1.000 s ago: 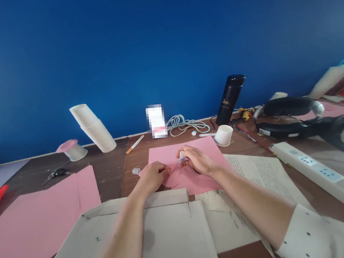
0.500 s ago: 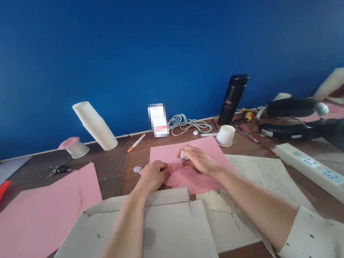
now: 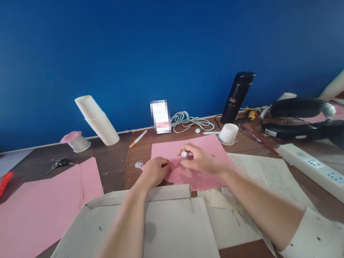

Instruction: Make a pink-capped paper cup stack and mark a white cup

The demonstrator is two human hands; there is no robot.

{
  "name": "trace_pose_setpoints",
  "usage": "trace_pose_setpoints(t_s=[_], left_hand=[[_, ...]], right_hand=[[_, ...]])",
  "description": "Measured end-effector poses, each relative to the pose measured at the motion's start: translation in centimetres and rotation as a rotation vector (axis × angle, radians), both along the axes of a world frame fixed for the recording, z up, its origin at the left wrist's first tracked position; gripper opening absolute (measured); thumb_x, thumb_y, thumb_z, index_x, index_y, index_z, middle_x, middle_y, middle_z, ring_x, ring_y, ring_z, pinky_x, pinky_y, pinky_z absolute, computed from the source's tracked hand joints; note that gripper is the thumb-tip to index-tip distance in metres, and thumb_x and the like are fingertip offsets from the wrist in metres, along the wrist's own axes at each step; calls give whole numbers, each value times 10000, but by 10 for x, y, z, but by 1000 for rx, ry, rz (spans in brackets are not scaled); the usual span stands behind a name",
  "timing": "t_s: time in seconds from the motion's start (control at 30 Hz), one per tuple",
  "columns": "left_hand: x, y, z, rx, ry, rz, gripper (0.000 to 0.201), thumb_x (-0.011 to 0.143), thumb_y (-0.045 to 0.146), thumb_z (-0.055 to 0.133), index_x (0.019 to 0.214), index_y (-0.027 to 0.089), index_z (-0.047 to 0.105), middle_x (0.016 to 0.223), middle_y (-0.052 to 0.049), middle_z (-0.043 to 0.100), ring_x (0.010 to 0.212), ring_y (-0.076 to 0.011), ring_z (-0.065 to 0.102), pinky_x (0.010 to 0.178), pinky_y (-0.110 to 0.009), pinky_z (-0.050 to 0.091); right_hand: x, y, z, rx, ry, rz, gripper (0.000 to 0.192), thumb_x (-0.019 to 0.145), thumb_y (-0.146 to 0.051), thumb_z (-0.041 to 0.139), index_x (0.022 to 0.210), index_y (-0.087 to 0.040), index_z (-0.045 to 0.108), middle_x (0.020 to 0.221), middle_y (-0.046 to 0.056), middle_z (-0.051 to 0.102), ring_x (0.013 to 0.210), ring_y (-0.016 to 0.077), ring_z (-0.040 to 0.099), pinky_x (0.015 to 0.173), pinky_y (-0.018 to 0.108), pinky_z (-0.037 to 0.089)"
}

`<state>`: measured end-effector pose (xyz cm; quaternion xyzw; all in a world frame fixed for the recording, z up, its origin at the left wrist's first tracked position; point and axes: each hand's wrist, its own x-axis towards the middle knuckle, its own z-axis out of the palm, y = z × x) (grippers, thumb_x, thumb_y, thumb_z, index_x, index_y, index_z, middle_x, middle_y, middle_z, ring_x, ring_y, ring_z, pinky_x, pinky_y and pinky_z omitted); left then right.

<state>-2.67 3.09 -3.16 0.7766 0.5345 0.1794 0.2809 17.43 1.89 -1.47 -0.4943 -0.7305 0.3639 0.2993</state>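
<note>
My left hand (image 3: 156, 171) presses down on a small round pink paper cutout (image 3: 173, 175) lying on a pink paper sheet (image 3: 200, 144). My right hand (image 3: 200, 159) grips a small white glue stick (image 3: 185, 154), held above the cutout's right part. The stick's clear cap (image 3: 138, 164) lies on the brown table just left of the sheet. Both forearms reach over an open flat cardboard box (image 3: 156, 233) in front of me.
Stacked white paper cups (image 3: 97, 120) lean at back left beside a pink-topped cup (image 3: 77, 141) and scissors (image 3: 59, 164). A second pink sheet (image 3: 41, 211) lies left. An upturned cup (image 3: 229, 134), black flask (image 3: 238, 96), coiled cable (image 3: 191, 122), power strip (image 3: 318, 167), printed papers (image 3: 261, 169) sit right.
My right hand has shifted slightly left and turned the glue stick more level over the cutout. My left hand stays on the cutout. The view has tilted a little.
</note>
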Motion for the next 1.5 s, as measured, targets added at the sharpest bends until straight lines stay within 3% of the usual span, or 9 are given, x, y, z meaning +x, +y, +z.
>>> trace_pose_setpoints(t_s=[0.17, 0.4, 0.6, 0.93, 1.2, 1.5], left_hand=[[1, 1, 0, -32, -22, 4, 283, 807, 391, 473, 720, 205, 667, 838, -25, 670, 753, -173, 578, 656, -273, 377], [-2, 3, -6, 23, 8, -2, 239, 796, 353, 502, 707, 208, 669, 798, -21, 678, 737, -167, 576, 644, -265, 368], [-2, 3, -10, 74, -19, -5, 214, 781, 324, 503, 687, 215, 661, 786, -3, 668, 746, -157, 567, 646, -259, 367], [-2, 4, -8, 68, 17, -13, 198, 748, 257, 490, 718, 204, 679, 803, -11, 675, 715, -147, 555, 600, -254, 343], [0, 2, -5, 71, 11, 9, 218, 752, 295, 484, 606, 186, 604, 695, -2, 617, 631, -128, 492, 542, -258, 281], [0, 3, -7, 70, 16, -7, 253, 772, 332, 493, 600, 181, 599, 683, -6, 606, 638, -132, 497, 566, -259, 307]], right_hand=[[-5, -5, -5, 382, -345, 102, 256, 709, -221, 645, 937, -190, 533, 998, 57, 496, 990, 215, 463, 817, 333, 402], [-15, -20, 10, 502, -624, 156, 232, 780, -224, 631, 968, -185, 500, 1037, 78, 470, 992, 233, 453, 769, 335, 425], [-17, -23, 12, 551, -659, 214, 249, 770, -189, 636, 976, -193, 496, 1059, 75, 465, 1038, 245, 430, 779, 342, 446], [-21, -25, 11, 569, -730, 252, 140, 798, -123, 546, 914, -182, 496, 997, 77, 487, 952, 223, 472, 735, 340, 449], [-25, -24, 10, 604, -820, 291, 212, 757, -24, 511, 903, -177, 500, 1012, 86, 484, 960, 226, 472, 741, 345, 444], [-27, -25, 12, 574, -849, 305, 209, 760, 1, 479, 868, -175, 510, 1003, 85, 504, 938, 220, 482, 748, 345, 435]])
